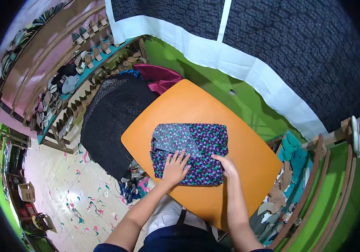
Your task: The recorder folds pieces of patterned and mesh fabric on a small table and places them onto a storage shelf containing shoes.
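A folded floral cloth (207, 140), dark with purple blooms and green leaves, lies on an orange tabletop (247, 168) in front of me. Part of its upper left shows a paler, greyish side, and a narrow gap runs between layers at its left. My left hand (175, 169) rests flat on the lower left of the cloth with fingers spread. At the right edge, my right hand (227, 165) has its thumb on top of the cloth. The other fingers curl at that edge and are mostly hidden.
Black fabric (112, 117) and maroon cloth (161, 77) lie beyond the table's left side. Racks of shoes (89, 59) line the left wall. Scraps (89, 206) litter the floor. A wooden rack (314, 185) and teal material (291, 149) are at right. A dark patterned curtain (289, 54) hangs behind.
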{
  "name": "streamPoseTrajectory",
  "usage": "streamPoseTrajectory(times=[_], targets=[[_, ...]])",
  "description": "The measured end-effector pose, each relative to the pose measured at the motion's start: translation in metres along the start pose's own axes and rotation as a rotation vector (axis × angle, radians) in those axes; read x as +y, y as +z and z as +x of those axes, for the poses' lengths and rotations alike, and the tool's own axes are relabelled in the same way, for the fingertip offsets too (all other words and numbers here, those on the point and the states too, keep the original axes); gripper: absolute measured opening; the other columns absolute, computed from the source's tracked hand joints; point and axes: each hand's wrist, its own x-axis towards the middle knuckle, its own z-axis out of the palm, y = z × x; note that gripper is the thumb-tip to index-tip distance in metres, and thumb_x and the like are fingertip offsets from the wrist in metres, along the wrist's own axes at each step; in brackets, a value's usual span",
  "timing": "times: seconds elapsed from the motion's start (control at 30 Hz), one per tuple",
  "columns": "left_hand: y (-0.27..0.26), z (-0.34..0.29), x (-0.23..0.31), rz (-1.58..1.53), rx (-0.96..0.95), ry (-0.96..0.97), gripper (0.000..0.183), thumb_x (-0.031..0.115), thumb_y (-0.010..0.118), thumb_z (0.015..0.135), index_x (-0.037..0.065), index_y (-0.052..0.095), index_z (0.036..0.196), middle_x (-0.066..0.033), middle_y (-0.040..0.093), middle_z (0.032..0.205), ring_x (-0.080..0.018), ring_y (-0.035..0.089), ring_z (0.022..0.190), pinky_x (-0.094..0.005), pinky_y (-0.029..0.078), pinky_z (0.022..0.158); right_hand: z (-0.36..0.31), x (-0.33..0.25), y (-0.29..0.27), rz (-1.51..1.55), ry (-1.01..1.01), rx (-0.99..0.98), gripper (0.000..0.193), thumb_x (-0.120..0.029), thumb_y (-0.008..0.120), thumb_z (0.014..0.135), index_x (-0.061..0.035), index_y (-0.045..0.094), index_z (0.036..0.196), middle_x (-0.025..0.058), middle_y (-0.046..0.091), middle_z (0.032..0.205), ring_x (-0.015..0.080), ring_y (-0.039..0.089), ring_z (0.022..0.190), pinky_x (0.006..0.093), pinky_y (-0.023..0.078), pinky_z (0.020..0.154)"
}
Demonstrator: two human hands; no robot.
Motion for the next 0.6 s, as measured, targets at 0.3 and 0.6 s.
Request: streamPoseTrajectory(times=[0.3,0.6], targets=[[-0.038,0.013,0.019,-0.454,0.228,-0.131,0.036,0.025,0.044,0.089,0.002,0.046,0.117,-0.02,0.042,0.124,-0.0373,0.046,0.108,-0.0441,0.039,0.089,-0.072,-0.121,-0.017,-0.849,-0.379,0.319,0.03,-0.013,0.066,0.068,0.0093,0.058,0.086,0.0246,0.062,0.082,0.0363,0.061,0.078,0.0401,0.046,0.069],[-0.027,-0.001,0.012,-1.721,0.047,-0.649,0.041,0.034,0.04,0.093,0.005,0.041,0.122,-0.0115,0.05,0.109,-0.0155,0.051,0.091,-0.0298,0.044,0.08,-0.094,-0.038,0.121,-1.729,-0.691,0.619,0.013,-0.008,0.057,0.07,-0.0063,0.051,0.081,0.009,0.054,0.074,0.0217,0.062,0.064,0.0315,0.05,0.048]])
